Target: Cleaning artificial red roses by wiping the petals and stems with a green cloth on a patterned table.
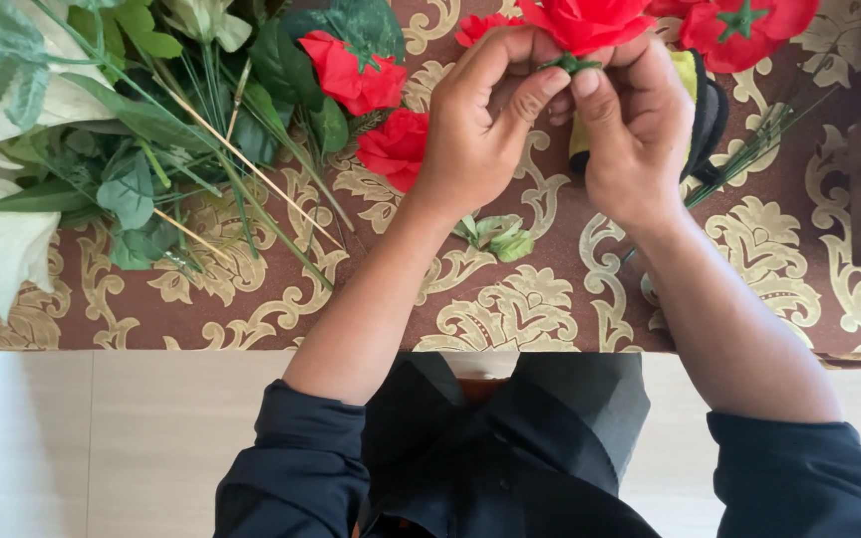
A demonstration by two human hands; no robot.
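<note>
Both hands, left hand [480,120] and right hand [630,125], pinch the light, soft red fabric rose [590,22] by its green calyx [572,66], petals above the grip.

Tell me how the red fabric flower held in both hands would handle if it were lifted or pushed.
The red flower looks like layered fabric, so probably very light and soft. Its petals would likely crush rather than break. The left hand and right hand pinch its small green base, which seems the firmer part to grip.

Red fabric rose [590,20], green base seemingly pinched, held above table.
</note>
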